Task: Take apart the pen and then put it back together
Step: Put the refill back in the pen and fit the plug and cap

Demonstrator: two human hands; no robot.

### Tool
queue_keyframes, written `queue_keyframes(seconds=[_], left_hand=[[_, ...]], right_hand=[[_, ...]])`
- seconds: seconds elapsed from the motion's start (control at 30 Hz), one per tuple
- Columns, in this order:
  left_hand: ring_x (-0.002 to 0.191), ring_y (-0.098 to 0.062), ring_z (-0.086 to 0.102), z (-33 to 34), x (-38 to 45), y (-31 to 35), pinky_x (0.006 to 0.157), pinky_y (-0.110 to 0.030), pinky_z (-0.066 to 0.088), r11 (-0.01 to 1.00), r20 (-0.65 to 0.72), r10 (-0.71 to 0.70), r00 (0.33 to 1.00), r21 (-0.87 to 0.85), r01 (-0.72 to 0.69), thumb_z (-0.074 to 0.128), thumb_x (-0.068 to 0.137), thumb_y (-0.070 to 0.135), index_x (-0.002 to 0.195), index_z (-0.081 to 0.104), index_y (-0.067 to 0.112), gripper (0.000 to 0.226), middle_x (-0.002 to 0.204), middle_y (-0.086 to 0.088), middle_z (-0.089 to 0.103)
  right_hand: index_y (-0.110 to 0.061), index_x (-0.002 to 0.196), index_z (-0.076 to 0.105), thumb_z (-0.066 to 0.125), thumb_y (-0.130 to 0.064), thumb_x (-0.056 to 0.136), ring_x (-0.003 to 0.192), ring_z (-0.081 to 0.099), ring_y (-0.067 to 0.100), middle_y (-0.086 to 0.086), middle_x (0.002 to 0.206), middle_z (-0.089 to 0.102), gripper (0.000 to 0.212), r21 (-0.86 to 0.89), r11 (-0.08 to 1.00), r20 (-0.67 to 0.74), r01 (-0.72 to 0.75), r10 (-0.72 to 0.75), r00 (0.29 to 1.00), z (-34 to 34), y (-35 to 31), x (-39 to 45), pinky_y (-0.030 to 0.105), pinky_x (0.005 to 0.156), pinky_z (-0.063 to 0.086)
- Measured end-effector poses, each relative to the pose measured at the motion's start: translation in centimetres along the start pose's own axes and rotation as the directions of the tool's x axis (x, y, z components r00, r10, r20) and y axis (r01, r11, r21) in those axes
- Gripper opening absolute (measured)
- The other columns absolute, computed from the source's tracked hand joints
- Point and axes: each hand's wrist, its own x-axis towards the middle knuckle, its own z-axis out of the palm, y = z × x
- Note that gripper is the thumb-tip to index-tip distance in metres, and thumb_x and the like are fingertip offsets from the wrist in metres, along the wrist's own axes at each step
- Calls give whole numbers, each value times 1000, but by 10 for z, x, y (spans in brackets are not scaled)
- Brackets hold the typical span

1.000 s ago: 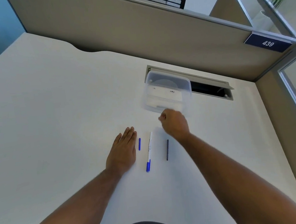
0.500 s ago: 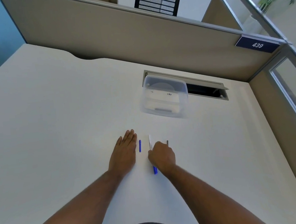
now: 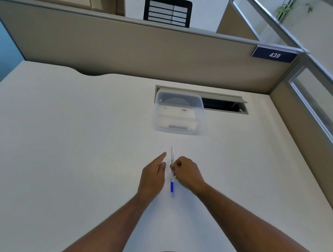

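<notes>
The pen barrel (image 3: 172, 155) is white, with a blue end (image 3: 172, 186) pointing towards me, and lies lengthwise on the white desk (image 3: 62, 156). My right hand (image 3: 187, 173) pinches the barrel near its middle with thumb and fingertips. My left hand (image 3: 153, 175) rests palm down just left of the pen, its index finger stretched out beside the barrel and holding nothing. The small blue piece and the thin dark refill seen earlier are hidden, probably under my hands.
A clear lidded plastic box (image 3: 178, 114) stands just beyond the pen. Behind it an open cable slot (image 3: 224, 104) is cut into the desk. Beige partitions (image 3: 134, 53) close the back and right sides.
My right hand drew back from the plastic box and closed on the pen barrel. My left hand shifted right, covering the small blue piece. The dark refill is no longer visible.
</notes>
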Motion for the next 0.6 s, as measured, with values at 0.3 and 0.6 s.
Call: queue_keyframes(seconds=[0.3, 0.6], left_hand=[[105, -27, 74, 15, -4, -15, 97, -44, 58, 776, 303, -331, 894, -451, 441, 53, 104, 23, 123, 70, 10, 28, 109, -13, 78], [98, -23, 78, 15, -9, -19, 85, -32, 61, 678, 338, -383, 860, -529, 510, 61, 96, 1, 125, 60, 4, 29, 108, -12, 79]], right_hand=[[-9, 84, 73, 59, -20, 95, 71, 75, 18, 2, 76, 77, 22, 147, 989, 34, 29, -34, 999, -15, 6, -11, 38, 77, 62], [-11, 76, 71, 56, -12, 85, 76, 72, 21, 0, 75, 75, 17, 89, 988, -127, -128, 139, 982, -38, 39, -2, 41, 77, 61]])
